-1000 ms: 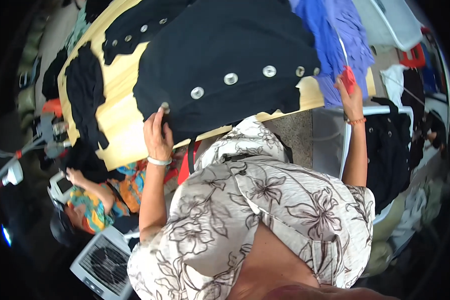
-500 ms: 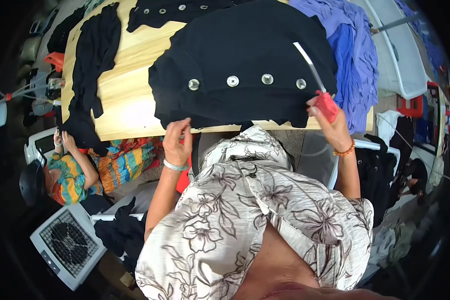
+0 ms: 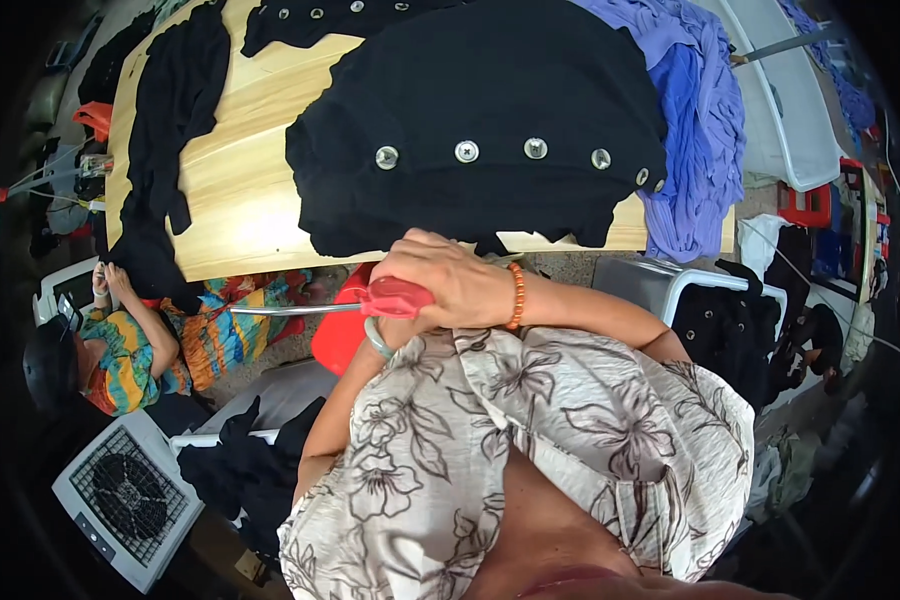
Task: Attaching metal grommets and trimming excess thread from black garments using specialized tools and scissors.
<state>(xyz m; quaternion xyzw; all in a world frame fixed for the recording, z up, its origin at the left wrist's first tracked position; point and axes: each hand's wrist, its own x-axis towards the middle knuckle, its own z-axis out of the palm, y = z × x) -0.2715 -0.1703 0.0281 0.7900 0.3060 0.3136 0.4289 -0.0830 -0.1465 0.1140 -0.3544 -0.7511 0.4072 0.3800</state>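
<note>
A black garment (image 3: 480, 80) with a row of shiny round buttons lies on the wooden table, its lower edge along the near side. My right hand (image 3: 455, 278), with an orange bead bracelet, crosses in front of my body at the table edge. It is closed around a red-handled tool (image 3: 398, 296) with a long slim metal blade pointing left. My left hand (image 3: 398, 328), wearing a pale bangle at the wrist, is mostly covered by the right hand and the handle; its fingers are hidden.
Purple and blue cloth (image 3: 705, 120) lies at the table's right end. More black garments (image 3: 175, 100) lie left. A person in bright patterned clothes (image 3: 135, 350) sits at left, hands on black cloth. A fan unit (image 3: 130, 500), a red stool (image 3: 335, 340) and a bin (image 3: 675, 290) stand nearby.
My right hand has swung from the garment's right side to the left, onto my left hand. The tool's blade now points left. My left hand has moved down and right.
</note>
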